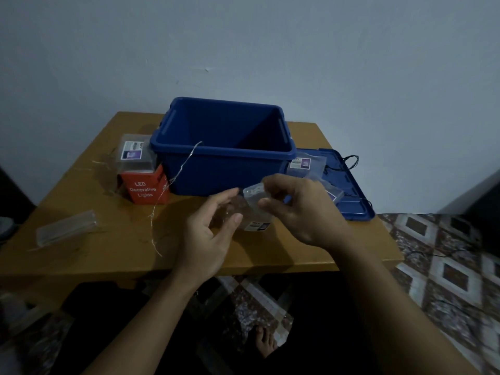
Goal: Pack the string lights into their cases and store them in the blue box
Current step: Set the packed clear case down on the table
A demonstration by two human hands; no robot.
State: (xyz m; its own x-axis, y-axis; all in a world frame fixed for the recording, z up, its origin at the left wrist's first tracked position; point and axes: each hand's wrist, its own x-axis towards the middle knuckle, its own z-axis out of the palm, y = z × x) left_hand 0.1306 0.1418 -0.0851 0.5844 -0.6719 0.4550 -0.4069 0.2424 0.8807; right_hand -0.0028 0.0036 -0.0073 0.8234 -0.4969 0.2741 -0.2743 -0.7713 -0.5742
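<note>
Far left on the counter (108,253) there's a long clear case (67,228) lying flat. Next over is a red box (144,189) marked LED Decorative Lights with a labelled case (134,152) sitting on top, right beside the blue box (224,169), which stands open at the far middle of the counter. A thin silvery string light (184,165) hangs from the box's near-left rim and trails down across the counter toward the near edge. Just in front of the box, the left hand (213,228) has its grip curled loosely round a small clear case (254,204), thumb and fingers on it. The right hand (297,209) has its grip pinched on the case's upper end. It's too dim and blurry to tell what's inside. Right of the box, the blue lid (351,209) lies flat with spare clear cases (305,165) on it and a black wire (350,159) at its far edge.
</note>
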